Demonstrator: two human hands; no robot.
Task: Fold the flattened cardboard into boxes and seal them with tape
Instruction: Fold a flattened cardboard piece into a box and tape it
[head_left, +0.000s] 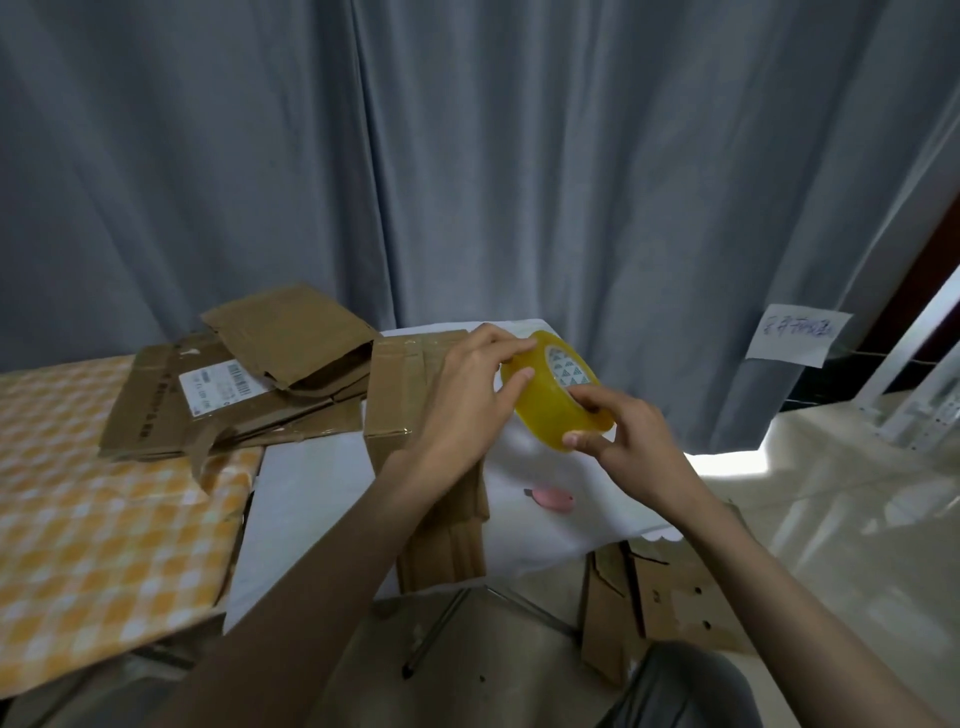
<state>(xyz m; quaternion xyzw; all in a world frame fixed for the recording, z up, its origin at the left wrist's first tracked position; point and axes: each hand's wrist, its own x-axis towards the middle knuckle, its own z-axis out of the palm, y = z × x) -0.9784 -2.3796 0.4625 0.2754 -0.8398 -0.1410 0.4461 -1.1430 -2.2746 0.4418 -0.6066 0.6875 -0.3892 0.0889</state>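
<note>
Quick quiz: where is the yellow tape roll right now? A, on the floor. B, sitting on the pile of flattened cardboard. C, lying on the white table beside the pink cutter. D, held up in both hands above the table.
D: the left hand and right hand both grip the yellow tape roll, lifted above the pink cutter on the white table.

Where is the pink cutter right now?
In the head view, the pink cutter lies on the white cloth, centre-right, between the two forearms, below the tape roll and right of the box.
</note>
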